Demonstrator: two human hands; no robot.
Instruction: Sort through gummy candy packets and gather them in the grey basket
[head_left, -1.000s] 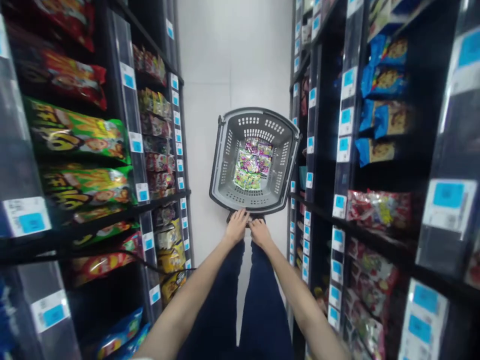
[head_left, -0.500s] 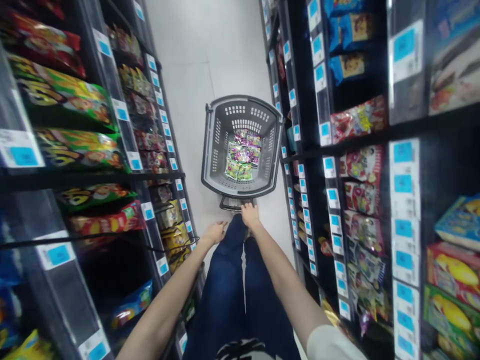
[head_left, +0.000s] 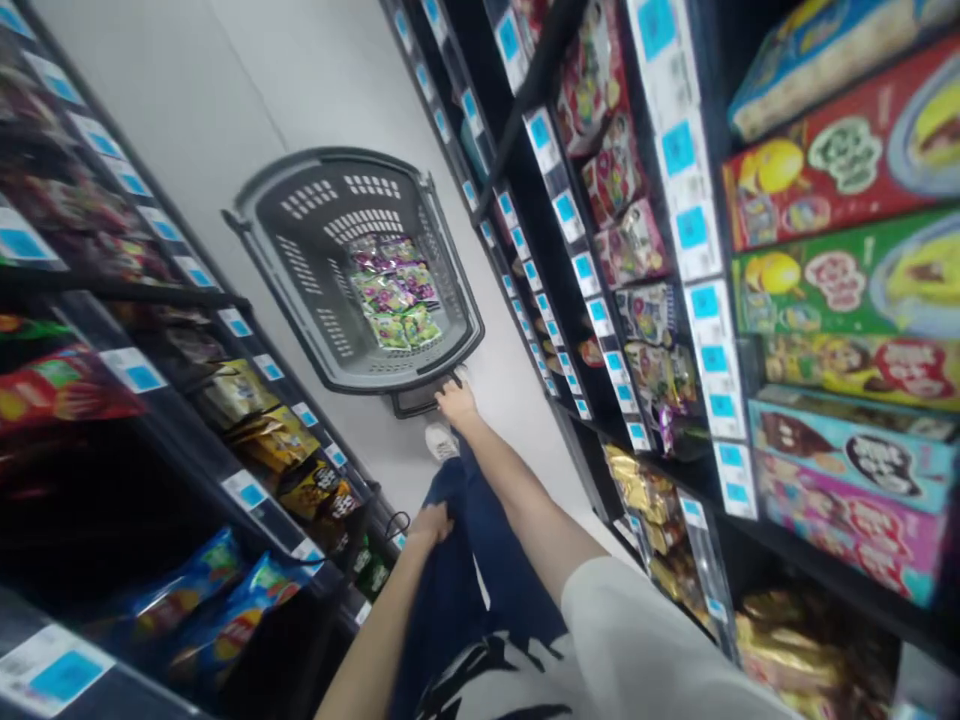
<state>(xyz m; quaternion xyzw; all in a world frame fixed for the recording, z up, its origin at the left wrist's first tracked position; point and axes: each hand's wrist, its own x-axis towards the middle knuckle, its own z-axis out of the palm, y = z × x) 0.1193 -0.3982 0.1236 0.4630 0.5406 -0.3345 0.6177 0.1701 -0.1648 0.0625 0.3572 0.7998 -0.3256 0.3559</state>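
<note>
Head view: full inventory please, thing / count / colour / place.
basket: one, grey plastic, on the floor in the aisle ahead
snack packets: several, green and purple, inside the basket
basket handle: one, dark, at the near rim
floor: pale, between the shelves
left shelves: dark, bagged snacks in red, yellow, blue
right shelves: dark, packets and large red, green, blue, pink boxes
price tags: many, white with blue, along shelf edges
shoe: one seen, white, below the handle
legs: dark blue trousers
left hand: resting by the thigh
right hand: on the basket handle
</note>
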